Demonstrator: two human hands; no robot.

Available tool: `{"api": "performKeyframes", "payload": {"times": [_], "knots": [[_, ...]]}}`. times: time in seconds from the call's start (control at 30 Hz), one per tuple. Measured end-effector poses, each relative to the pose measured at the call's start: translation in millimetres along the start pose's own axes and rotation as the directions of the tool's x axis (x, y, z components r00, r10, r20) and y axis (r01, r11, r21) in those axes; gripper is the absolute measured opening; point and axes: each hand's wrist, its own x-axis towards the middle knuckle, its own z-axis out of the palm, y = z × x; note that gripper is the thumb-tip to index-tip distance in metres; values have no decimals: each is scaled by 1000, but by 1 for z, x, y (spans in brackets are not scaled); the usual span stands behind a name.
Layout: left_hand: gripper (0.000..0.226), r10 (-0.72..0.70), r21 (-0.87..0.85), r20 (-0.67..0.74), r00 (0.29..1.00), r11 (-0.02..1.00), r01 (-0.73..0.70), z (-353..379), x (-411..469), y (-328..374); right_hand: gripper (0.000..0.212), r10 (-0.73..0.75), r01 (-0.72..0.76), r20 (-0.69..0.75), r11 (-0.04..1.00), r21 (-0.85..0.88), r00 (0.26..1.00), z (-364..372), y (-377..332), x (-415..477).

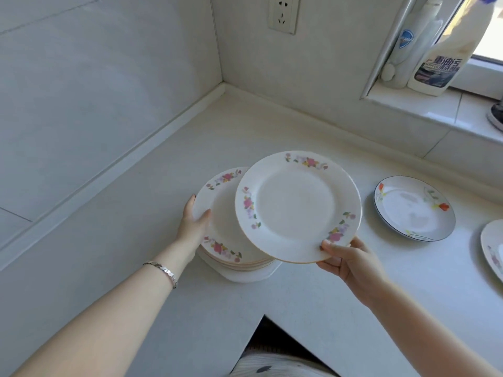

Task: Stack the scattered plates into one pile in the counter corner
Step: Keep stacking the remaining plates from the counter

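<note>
A round white ceramic plate with pink flowers on its rim (298,206) was held above the pile of matching flowered plates (226,240).
The right hand (351,261) pinched the near edge of this plate, thumb on top and the other fingers (330,265) curled under it, and the plate was tilted a little and covered the right part of the pile. The left hand (194,224) gripped the left edge of the pile, with its thumb on the top plate; a silver bracelet (162,269) was on that wrist. The pile stood on the pale white surface (163,186), out from the wall corner. To the right a white plate with a dark blue rim (413,208) lay alone on the surface, and another flowered plate (492,248) was cut off by the picture edge. Two cleaner bottles (435,63) stood on the window sill (424,110).
</note>
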Motion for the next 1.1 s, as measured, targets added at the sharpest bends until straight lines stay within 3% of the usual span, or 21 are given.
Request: {"api": "performKeyframes", "payload": {"times": [0.37,0.47,0.53,0.63,0.8,0.87,0.9,0.97,1.03,1.1], "knots": [[47,22,-36,-47,999,999,-24,2,-4,4,15,68,-69,-9,991,-112,998,51,27,27],[47,0,-28,-39,999,1000,-1,2,-3,3,9,73,-71,2,971,-227,997,60,30,29],[47,-7,-39,-48,999,999,5,2,-2,2,4,56,-59,-18,913,-403,998,63,28,29],[46,-10,-72,-57,998,997,6,2,-1,2,18,41,-57,-39,764,-643,998,61,27,32],[44,-50,-137,-92,995,990,37,5,-1,4,37,44,-61,-46,495,-867,998,55,25,36],[46,-78,-170,-51,996,983,68,4,1,5,47,-50,-68,-97,409,-910,994,52,15,42],[46,-94,-196,-26,995,977,87,3,2,4,47,-144,-57,-132,432,-900,981,50,9,49],[42,-148,-283,-4,989,949,141,3,-2,2,49,-236,0,-182,610,-792,954,46,-3,71],[51,-234,-340,60,970,909,240,3,-4,-4,59,-128,34,-114,796,-604,985,49,-14,97],[59,-289,-366,116,950,877,311,4,-5,-8,60,41,-34,6,906,-422,999,53,-15,120]]}}
